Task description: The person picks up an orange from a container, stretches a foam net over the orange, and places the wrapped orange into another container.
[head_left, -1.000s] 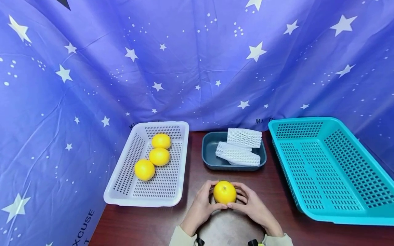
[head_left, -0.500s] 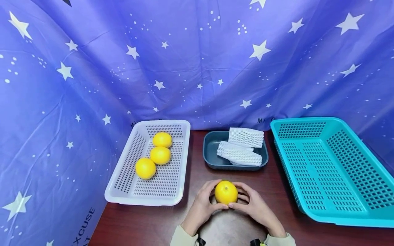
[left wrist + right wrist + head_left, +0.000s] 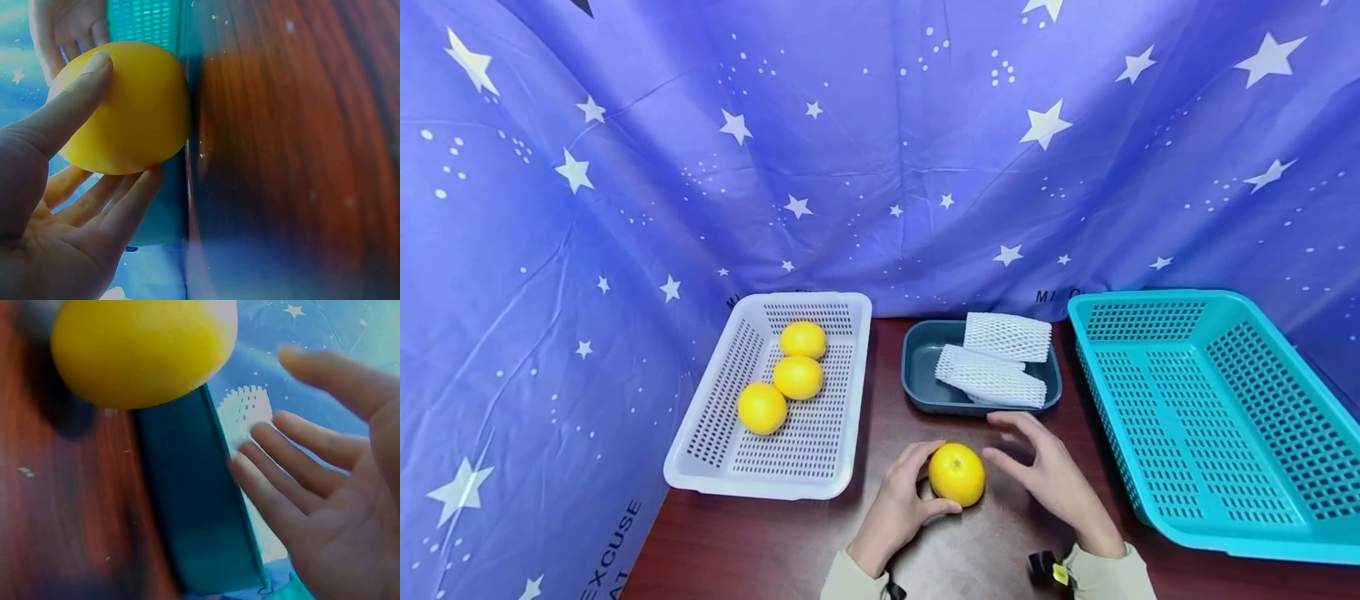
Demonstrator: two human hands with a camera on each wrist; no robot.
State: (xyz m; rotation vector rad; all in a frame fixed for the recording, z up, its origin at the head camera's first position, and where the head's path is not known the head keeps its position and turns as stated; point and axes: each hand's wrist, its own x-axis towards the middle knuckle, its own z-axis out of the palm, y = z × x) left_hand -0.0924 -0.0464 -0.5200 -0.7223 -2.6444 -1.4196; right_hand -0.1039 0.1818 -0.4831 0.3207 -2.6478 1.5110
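A round yellow orange with a star-shaped stem mark on top rests on the table. My left hand holds it from the left, thumb on its near side and fingers around its far side. In the left wrist view the thumb presses the orange and the fingertips touch its other side. My right hand is apart from it to the right, fingers spread and nothing in them. Beyond both hands, a dark blue-grey tray holds white foam net sleeves.
To the left stands a white perforated basket holding several yellow oranges. A larger teal basket is on the right. A blue star-patterned cloth hangs behind the brown table.
My right hand has let go of the orange and moved away to the right and forward. My left hand still holds the orange. The head view has shifted slightly.
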